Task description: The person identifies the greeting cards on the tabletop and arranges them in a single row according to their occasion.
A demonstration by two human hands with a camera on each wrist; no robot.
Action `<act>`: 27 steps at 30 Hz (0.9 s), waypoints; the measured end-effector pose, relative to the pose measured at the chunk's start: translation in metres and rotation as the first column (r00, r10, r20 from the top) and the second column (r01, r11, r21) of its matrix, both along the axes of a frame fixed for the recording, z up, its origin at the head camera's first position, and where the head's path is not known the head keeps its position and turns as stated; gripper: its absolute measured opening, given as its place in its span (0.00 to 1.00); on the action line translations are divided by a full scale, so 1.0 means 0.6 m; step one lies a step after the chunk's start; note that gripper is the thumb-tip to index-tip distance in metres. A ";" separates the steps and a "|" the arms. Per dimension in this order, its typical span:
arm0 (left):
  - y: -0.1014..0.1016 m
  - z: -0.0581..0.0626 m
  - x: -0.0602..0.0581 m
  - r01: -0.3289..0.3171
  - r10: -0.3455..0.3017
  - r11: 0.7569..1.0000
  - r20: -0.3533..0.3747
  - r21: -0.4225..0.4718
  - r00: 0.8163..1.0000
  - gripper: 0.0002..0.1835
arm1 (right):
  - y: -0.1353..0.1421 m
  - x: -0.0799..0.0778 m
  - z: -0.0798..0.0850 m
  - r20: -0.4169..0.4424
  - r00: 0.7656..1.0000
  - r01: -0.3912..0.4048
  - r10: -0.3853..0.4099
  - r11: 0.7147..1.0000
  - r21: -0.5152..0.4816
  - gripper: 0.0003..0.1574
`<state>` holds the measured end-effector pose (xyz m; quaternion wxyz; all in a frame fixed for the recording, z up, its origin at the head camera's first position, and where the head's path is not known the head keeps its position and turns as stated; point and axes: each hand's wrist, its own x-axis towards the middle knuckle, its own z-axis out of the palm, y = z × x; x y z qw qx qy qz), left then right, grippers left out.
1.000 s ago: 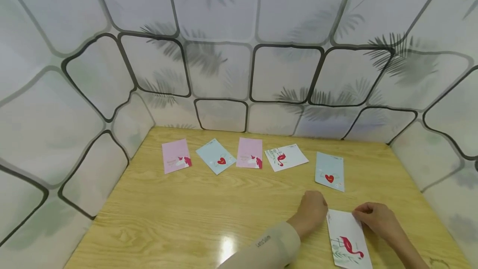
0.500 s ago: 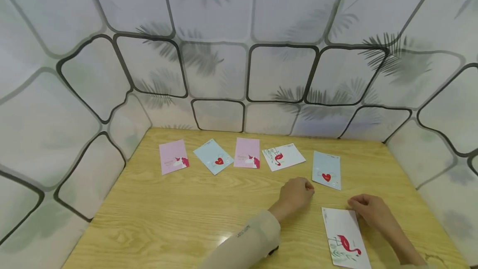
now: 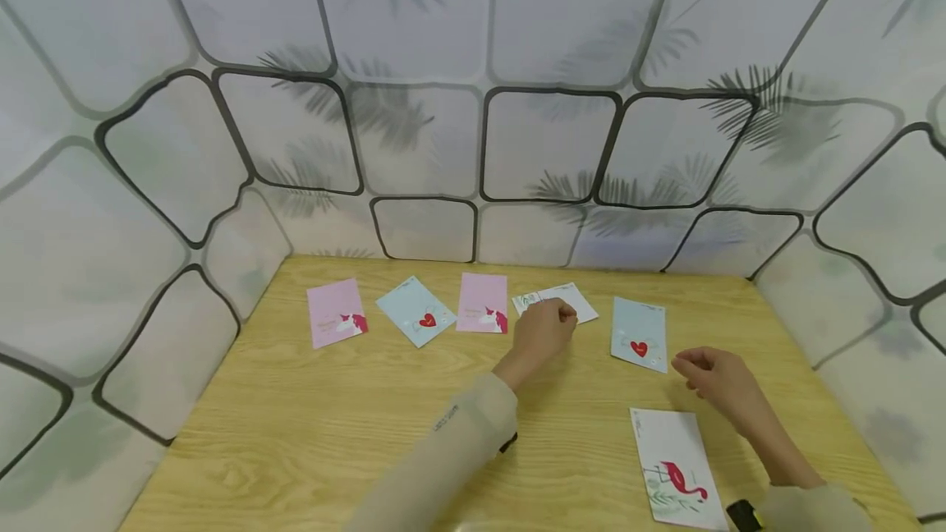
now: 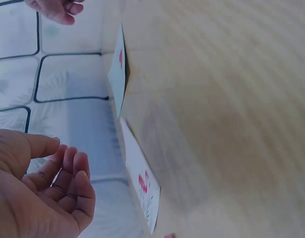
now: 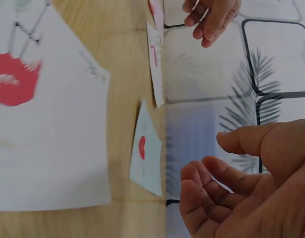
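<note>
My left hand [image 3: 542, 331] hovers over the white flamingo card [image 3: 580, 300] in the back row and covers part of its picture. Loosely curled fingers [image 4: 83, 193] hold nothing in the left wrist view. My right hand [image 3: 718, 380], its thumb [image 5: 241, 139] apart from the relaxed fingers and nothing between them, is just right of the pale blue heart card [image 3: 639, 323]. Nearer the front lies a larger-looking white flamingo card [image 3: 668, 442], flat on the table and apart from both hands.
Farther left in the row are a pink unicorn card [image 3: 336, 309], a tilted blue heart card [image 3: 414, 306] and another pink unicorn card [image 3: 482, 298]. They lie on a wooden table [image 3: 332, 433], backed by a patterned cloth wall [image 3: 421, 146].
The left hand has moved away from the front flamingo card, up and left to the back one. The right hand has let go of the front card's corner and moved forward.
</note>
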<state>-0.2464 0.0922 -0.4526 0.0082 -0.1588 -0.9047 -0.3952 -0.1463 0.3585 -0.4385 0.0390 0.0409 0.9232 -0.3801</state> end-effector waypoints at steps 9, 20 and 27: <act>-0.018 0.032 -0.053 -0.002 0.001 1.000 -0.075 -0.005 0.997 0.13 | -0.025 -0.042 0.024 -0.063 0.998 -0.002 0.000 0.999 -0.040 0.31; -0.020 0.013 -0.106 -0.014 0.010 0.996 -0.044 -0.088 0.999 0.19 | -0.060 -0.112 0.017 -0.066 0.996 0.046 -0.052 0.995 -0.094 0.31; -0.026 -0.009 -0.124 -0.027 0.022 0.989 -0.036 -0.148 0.999 0.20 | -0.085 -0.153 -0.005 -0.053 0.996 0.062 -0.068 0.993 -0.095 0.32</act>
